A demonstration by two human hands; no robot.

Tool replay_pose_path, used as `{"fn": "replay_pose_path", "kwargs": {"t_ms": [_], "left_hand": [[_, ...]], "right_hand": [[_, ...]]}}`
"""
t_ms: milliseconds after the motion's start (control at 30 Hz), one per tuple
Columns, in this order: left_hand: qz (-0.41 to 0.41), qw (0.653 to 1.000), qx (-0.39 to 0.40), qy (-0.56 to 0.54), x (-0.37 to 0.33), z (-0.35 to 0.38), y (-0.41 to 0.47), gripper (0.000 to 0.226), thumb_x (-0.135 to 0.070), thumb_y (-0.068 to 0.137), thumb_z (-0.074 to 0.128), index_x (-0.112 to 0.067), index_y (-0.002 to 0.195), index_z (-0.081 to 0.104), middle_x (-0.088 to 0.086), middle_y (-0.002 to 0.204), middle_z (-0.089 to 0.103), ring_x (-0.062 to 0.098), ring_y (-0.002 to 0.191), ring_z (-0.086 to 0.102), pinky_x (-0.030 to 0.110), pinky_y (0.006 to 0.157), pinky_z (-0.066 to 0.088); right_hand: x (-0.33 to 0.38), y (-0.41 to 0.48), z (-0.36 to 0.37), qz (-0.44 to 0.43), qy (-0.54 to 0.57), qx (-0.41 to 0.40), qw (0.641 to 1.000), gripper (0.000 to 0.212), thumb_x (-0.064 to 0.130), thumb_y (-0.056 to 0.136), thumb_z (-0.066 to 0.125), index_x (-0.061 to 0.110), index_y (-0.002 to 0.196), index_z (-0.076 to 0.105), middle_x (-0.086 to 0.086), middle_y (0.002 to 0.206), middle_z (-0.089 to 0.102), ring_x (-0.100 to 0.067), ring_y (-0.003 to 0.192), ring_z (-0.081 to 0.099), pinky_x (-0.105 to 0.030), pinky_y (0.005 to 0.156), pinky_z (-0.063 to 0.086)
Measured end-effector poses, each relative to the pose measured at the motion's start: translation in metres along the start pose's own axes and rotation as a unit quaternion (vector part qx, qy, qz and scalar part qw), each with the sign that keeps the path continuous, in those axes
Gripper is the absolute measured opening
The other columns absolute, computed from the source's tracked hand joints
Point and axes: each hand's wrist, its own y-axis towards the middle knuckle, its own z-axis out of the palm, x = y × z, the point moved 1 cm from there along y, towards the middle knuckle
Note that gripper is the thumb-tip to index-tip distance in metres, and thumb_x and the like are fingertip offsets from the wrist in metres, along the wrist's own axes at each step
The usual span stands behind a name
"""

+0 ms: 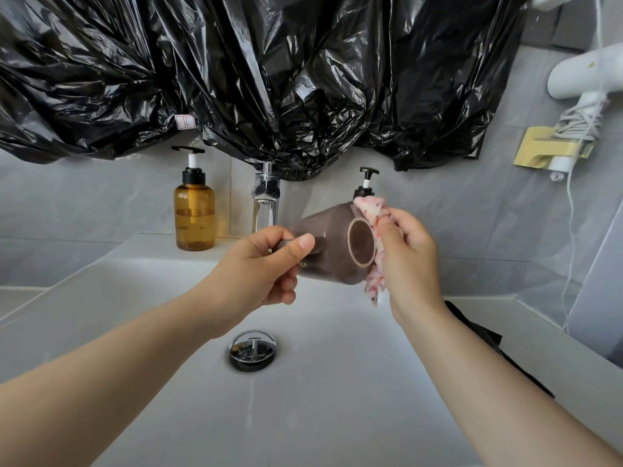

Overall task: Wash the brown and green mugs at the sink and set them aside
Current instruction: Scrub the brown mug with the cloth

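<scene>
Brown mug point(332, 261) held on its side over the sink basin point(135, 298), at 12 o'clock from the drain stopper point(253, 350), base toward the camera. Left hand point(259, 271) at its 9 o'clock clamps fingers and thumb round the handle point(319, 247); right hand point(409, 261) at 3 o'clock pinches a pink-speckled cloth point(371, 212) against its wall.

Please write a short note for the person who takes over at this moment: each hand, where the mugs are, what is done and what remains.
Left hand grips the brown mug by its handle, on its side above the sink.
Right hand presses a pink speckled cloth against the mug's base end.
Green mug: not in view.
Done: no mug visibly set aside.
Left: finish wiping the brown mug, set it aside, then wash the green one.
</scene>
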Motion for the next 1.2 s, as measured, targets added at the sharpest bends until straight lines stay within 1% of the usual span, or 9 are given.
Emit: {"fn": "replay_pose_path", "kwargs": {"t_ms": [67,133,267,433,533,633,800,1067,1200], "left_hand": [[-0.002,1.000,-0.013,-0.001,0.001,0.001,0.000,0.033,-0.039,0.070,0.067,-0.011,0.073,0.049,0.001,0.060,0.047,0.013,0.050,0.044,0.021,0.048,0.045],[-0.002,0.999,-0.030,-0.011,0.001,-0.001,0.000,0.033,-0.038,0.071,0.066,-0.010,0.075,0.049,0.001,0.059,0.047,0.012,0.050,0.044,0.020,0.048,0.046],[-0.005,0.997,-0.059,-0.043,0.001,-0.002,0.001,0.027,-0.030,0.083,0.065,-0.012,0.072,0.048,0.002,0.061,0.047,0.012,0.049,0.043,0.020,0.046,0.045],[-0.017,0.995,-0.066,-0.069,0.003,-0.001,0.001,0.027,-0.026,0.090,0.063,-0.011,0.071,0.050,0.003,0.061,0.046,0.012,0.048,0.042,0.019,0.045,0.045],[-0.022,0.995,-0.061,-0.080,0.001,0.002,0.001,0.029,-0.027,0.092,0.061,-0.012,0.071,0.049,0.002,0.061,0.047,0.011,0.048,0.043,0.018,0.045,0.045],[-0.018,0.993,-0.047,-0.107,-0.008,0.002,-0.001,0.029,-0.033,0.086,0.062,-0.013,0.072,0.047,0.000,0.060,0.046,0.009,0.048,0.042,0.017,0.045,0.044],[-0.030,0.987,-0.029,-0.157,-0.019,-0.001,-0.004,0.027,-0.037,0.076,0.065,-0.013,0.071,0.051,-0.001,0.061,0.044,0.008,0.049,0.039,0.016,0.044,0.042],[-0.092,0.979,-0.041,-0.178,-0.023,0.015,-0.017,0.037,-0.034,0.088,0.062,-0.019,0.056,0.069,-0.001,0.059,0.044,0.008,0.049,0.039,0.015,0.044,0.043],[-0.094,0.979,-0.054,-0.170,-0.038,0.026,-0.037,0.028,-0.034,0.084,0.064,-0.012,0.067,0.060,0.000,0.060,0.045,0.009,0.048,0.041,0.016,0.043,0.044]], "right_hand": [[0.002,-0.003,0.003,-0.055,-0.028,0.044,0.997,0.021,0.020,0.100,0.050,0.027,0.103,0.070,0.024,0.061,0.060,0.001,0.052,0.050,-0.022,0.055,0.037],[0.004,-0.008,0.008,-0.100,-0.039,0.102,0.989,0.022,0.018,0.100,0.051,0.022,0.112,0.070,0.020,0.093,0.072,0.003,0.078,0.062,-0.024,0.071,0.047],[0.011,-0.017,0.011,-0.177,-0.029,0.167,0.969,0.021,0.003,0.099,0.053,0.006,0.108,0.072,0.002,0.115,0.072,-0.010,0.117,0.062,-0.038,0.105,0.046],[0.012,-0.028,0.006,-0.276,-0.154,0.190,0.930,0.015,0.009,0.091,0.061,0.013,0.094,0.075,0.007,0.108,0.064,-0.012,0.108,0.063,-0.036,0.094,0.051],[0.010,-0.047,-0.007,-0.252,-0.242,0.226,0.909,0.010,0.019,0.089,0.067,0.024,0.086,0.075,0.014,0.095,0.053,0.004,0.077,0.060,-0.010,0.067,0.045],[0.010,-0.049,-0.016,-0.170,-0.250,0.182,0.936,0.018,0.012,0.089,0.067,0.025,0.078,0.074,0.009,0.091,0.056,-0.005,0.066,0.060,-0.020,0.049,0.045],[0.005,-0.029,-0.026,-0.054,-0.189,0.049,0.979,0.015,0.011,0.088,0.066,0.022,0.085,0.076,0.008,0.092,0.069,-0.011,0.086,0.067,-0.029,0.077,0.053],[0.028,-0.038,-0.043,0.013,-0.097,0.003,0.995,0.038,0.010,0.091,0.061,0.037,0.065,0.071,0.014,0.075,0.073,-0.015,0.079,0.070,-0.042,0.074,0.055],[0.044,-0.041,-0.055,0.043,-0.033,-0.025,0.998,0.022,0.015,0.094,0.061,0.030,0.085,0.074,0.012,0.086,0.075,-0.018,0.083,0.071,-0.048,0.075,0.058]]}}
